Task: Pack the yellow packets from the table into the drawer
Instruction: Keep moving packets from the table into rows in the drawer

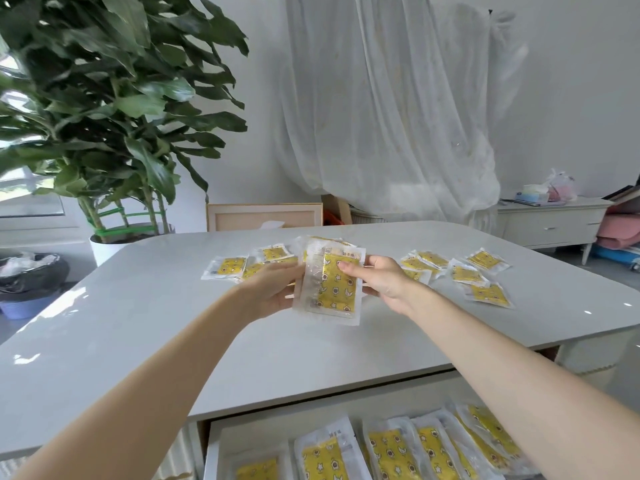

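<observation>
I hold a stack of yellow packets point(334, 285) in clear wrappers above the middle of the white table point(138, 323). My left hand point(273, 289) grips the stack from the left and underneath. My right hand point(381, 280) holds its right edge with the thumb on the top packet. More loose packets lie on the table at the left point(230, 266) and at the right point(479, 273). The open drawer point(221, 441) below the table's near edge holds several packets point(391, 452) lying side by side.
A large potted plant point(114, 109) stands at the far left beside a bin with a black bag point(33, 271). White curtains hang behind the table. A white sideboard point(550, 223) with clutter stands at the far right.
</observation>
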The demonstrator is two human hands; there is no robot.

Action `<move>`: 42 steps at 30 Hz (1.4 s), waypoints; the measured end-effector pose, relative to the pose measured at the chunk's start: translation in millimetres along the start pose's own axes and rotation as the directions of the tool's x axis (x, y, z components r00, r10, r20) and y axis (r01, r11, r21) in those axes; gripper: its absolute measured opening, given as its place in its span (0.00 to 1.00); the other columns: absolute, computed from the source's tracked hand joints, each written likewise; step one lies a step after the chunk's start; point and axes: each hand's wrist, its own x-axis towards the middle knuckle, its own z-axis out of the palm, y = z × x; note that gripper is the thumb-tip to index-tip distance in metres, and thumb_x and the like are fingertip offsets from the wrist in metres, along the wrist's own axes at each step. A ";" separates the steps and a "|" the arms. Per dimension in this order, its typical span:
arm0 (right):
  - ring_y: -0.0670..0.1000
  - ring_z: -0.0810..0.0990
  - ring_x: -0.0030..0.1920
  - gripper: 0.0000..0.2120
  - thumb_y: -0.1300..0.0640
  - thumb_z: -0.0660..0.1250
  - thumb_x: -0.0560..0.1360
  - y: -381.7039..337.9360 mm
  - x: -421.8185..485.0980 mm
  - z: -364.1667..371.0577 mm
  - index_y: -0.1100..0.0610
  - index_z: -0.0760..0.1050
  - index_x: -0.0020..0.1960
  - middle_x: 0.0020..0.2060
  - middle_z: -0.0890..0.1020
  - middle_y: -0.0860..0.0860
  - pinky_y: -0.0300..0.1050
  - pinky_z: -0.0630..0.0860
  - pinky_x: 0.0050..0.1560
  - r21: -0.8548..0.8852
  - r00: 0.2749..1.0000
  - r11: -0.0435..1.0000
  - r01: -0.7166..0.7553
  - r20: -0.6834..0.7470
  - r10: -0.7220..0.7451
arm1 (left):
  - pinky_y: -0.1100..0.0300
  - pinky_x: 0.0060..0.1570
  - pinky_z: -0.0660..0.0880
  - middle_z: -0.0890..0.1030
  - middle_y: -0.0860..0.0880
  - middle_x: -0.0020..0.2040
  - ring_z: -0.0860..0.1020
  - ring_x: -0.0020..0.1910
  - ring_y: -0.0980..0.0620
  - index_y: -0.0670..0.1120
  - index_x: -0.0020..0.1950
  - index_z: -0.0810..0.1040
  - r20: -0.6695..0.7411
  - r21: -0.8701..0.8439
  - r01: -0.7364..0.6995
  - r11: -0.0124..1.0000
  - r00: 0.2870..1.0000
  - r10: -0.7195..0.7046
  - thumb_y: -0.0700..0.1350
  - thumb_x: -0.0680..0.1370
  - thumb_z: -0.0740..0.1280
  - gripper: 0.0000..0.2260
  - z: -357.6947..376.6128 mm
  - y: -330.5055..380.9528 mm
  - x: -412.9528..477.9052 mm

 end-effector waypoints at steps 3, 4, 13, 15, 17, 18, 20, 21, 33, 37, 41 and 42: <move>0.52 0.80 0.47 0.07 0.57 0.72 0.73 9.7 8.0 -10.7 0.56 0.74 0.46 0.48 0.82 0.55 0.49 0.77 0.53 0.013 0.971 0.998 0.062 -0.231 -0.057 | 0.58 0.49 0.75 0.80 0.49 0.53 0.77 0.48 0.51 0.48 0.57 0.78 -0.066 0.185 -0.004 0.983 0.998 0.016 0.45 0.82 0.59 0.09 5.8 -8.6 10.1; 0.53 0.79 0.46 0.08 0.58 0.72 0.74 12.7 10.0 -14.8 0.57 0.72 0.46 0.49 0.81 0.56 0.51 0.77 0.53 -0.008 0.940 0.996 0.086 -0.331 -0.084 | 0.58 0.51 0.72 0.77 0.49 0.57 0.74 0.51 0.51 0.48 0.61 0.77 -0.119 0.322 -0.009 0.947 0.992 0.050 0.44 0.82 0.59 0.11 8.3 -13.9 14.6; 0.60 0.74 0.53 0.10 0.57 0.57 0.81 25.5 15.4 -53.8 0.61 0.60 0.57 0.50 0.73 0.58 0.48 0.67 0.48 -0.382 0.766 0.923 -0.042 -0.605 -0.215 | 0.37 0.72 0.49 0.55 0.58 0.77 0.50 0.77 0.46 0.63 0.74 0.58 -0.018 0.980 0.011 0.199 0.999 0.035 0.58 0.80 0.45 0.21 23.4 -61.0 54.3; 0.61 0.73 0.60 0.13 0.58 0.56 0.81 31.9 15.6 -56.1 0.63 0.60 0.63 0.59 0.73 0.60 0.50 0.67 0.52 -0.453 0.761 0.889 -0.061 -0.598 -0.252 | 0.38 0.69 0.58 0.64 0.53 0.70 0.59 0.73 0.45 0.62 0.70 0.64 -0.027 0.985 0.016 0.171 0.998 0.062 0.57 0.80 0.46 0.20 23.8 -55.7 54.2; 0.61 0.71 0.64 0.16 0.58 0.55 0.82 37.6 16.7 -57.8 0.64 0.59 0.66 0.64 0.70 0.59 0.50 0.67 0.54 -0.551 0.769 0.832 -0.053 -0.554 -0.318 | 0.40 0.67 0.61 0.67 0.48 0.63 0.62 0.69 0.43 0.60 0.66 0.70 -0.053 0.984 0.037 0.176 0.995 0.085 0.56 0.81 0.49 0.17 25.6 -48.7 53.5; 0.61 0.70 0.64 0.17 0.58 0.55 0.81 39.4 17.3 -58.7 0.65 0.59 0.67 0.65 0.70 0.60 0.50 0.67 0.54 -0.583 0.780 0.811 -0.046 -0.528 -0.336 | 0.41 0.66 0.62 0.67 0.47 0.63 0.61 0.69 0.43 0.59 0.65 0.71 -0.071 0.986 0.055 0.157 0.992 0.100 0.57 0.80 0.51 0.17 26.1 -47.0 54.3; 0.61 0.72 0.62 0.19 0.58 0.57 0.81 42.4 18.7 -59.9 0.64 0.58 0.68 0.63 0.71 0.61 0.49 0.67 0.52 -0.573 0.816 0.818 -0.045 -0.493 -0.301 | 0.45 0.65 0.64 0.66 0.47 0.64 0.61 0.69 0.44 0.57 0.62 0.72 -0.125 0.979 0.101 0.179 0.984 0.130 0.61 0.77 0.56 0.17 28.0 -47.6 53.5; 0.61 0.74 0.60 0.20 0.57 0.58 0.81 44.1 19.8 -60.0 0.63 0.58 0.68 0.60 0.73 0.61 0.48 0.68 0.50 -0.545 0.840 0.837 -0.059 -0.480 -0.253 | 0.48 0.64 0.65 0.65 0.46 0.64 0.62 0.67 0.44 0.58 0.61 0.72 -0.158 0.969 0.128 0.213 0.979 0.132 0.63 0.75 0.59 0.17 29.3 -48.5 52.0; 0.57 0.79 0.59 0.10 0.62 0.69 0.75 33.5 12.1 -51.8 0.57 0.71 0.53 0.57 0.79 0.57 0.57 0.75 0.61 0.028 0.952 0.997 0.078 -0.299 -0.066 | 0.58 0.45 0.73 0.71 0.50 0.53 0.74 0.49 0.50 0.49 0.52 0.74 -0.286 0.671 0.109 0.734 0.951 0.121 0.45 0.66 0.77 0.18 16.8 -50.1 35.4; 0.56 0.80 0.57 0.09 0.64 0.69 0.75 23.7 1.7 -43.0 0.54 0.71 0.48 0.56 0.80 0.57 0.59 0.75 0.61 0.137 0.973 0.987 0.088 -0.226 -0.055 | 0.57 0.49 0.77 0.78 0.48 0.53 0.78 0.46 0.50 0.51 0.41 0.79 -0.232 0.543 -0.005 0.840 0.960 0.155 0.39 0.71 0.74 0.07 7.2 -49.7 24.1; 0.52 0.81 0.55 0.09 0.61 0.70 0.75 16.6 -8.6 -34.3 0.53 0.73 0.52 0.55 0.81 0.54 0.56 0.77 0.58 0.050 0.986 0.995 0.091 -0.143 -0.083 | 0.65 0.44 0.76 0.81 0.50 0.49 0.77 0.42 0.55 0.49 0.47 0.84 -0.235 0.507 -0.028 0.861 0.957 0.169 0.39 0.75 0.69 0.06 6.5 -48.2 9.8; 0.51 0.81 0.55 0.10 0.59 0.70 0.75 14.8 -11.2 -30.7 0.53 0.73 0.53 0.53 0.82 0.52 0.53 0.78 0.56 0.028 0.987 0.995 0.098 -0.129 -0.093 | 0.68 0.40 0.73 0.81 0.51 0.47 0.76 0.41 0.56 0.49 0.50 0.84 -0.254 0.503 -0.043 0.863 0.947 0.196 0.40 0.77 0.68 0.07 6.9 -45.9 5.0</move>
